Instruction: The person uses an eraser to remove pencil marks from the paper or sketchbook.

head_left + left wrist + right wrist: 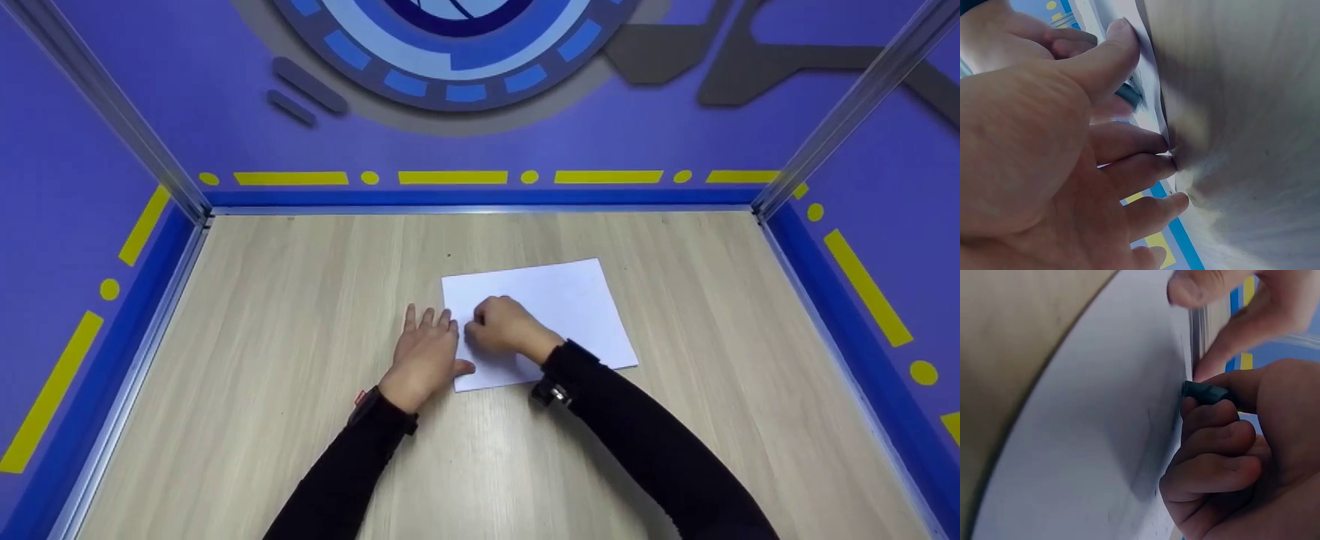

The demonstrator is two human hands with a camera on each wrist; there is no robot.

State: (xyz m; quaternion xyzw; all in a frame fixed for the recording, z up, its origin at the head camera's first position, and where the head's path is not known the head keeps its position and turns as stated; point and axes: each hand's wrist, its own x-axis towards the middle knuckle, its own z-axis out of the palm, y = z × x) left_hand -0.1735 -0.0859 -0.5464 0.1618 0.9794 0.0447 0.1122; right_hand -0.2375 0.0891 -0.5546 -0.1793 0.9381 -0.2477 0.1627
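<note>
A white sheet of paper point(574, 307) lies slightly turned on the wooden table. My left hand point(427, 356) is spread flat over its left edge, fingertips on the table side and thumb on the paper near the lower left corner. My right hand point(510, 326) is bent over the left part of the sheet with curled fingers. Between its thumb and fingers it pinches a short, dark teal stub point(1207, 392), whose end meets the paper in the right wrist view. Faint lines and small dark specks show on the sheet there. From the head view the stub is hidden by the hand.
The light wood tabletop point(300, 300) runs to a metal strip at the back. Blue-purple panels with yellow marks, such as the back wall point(525, 150), stand on three sides. Black sleeves point(630, 427) cover both forearms, with a small device at each wrist.
</note>
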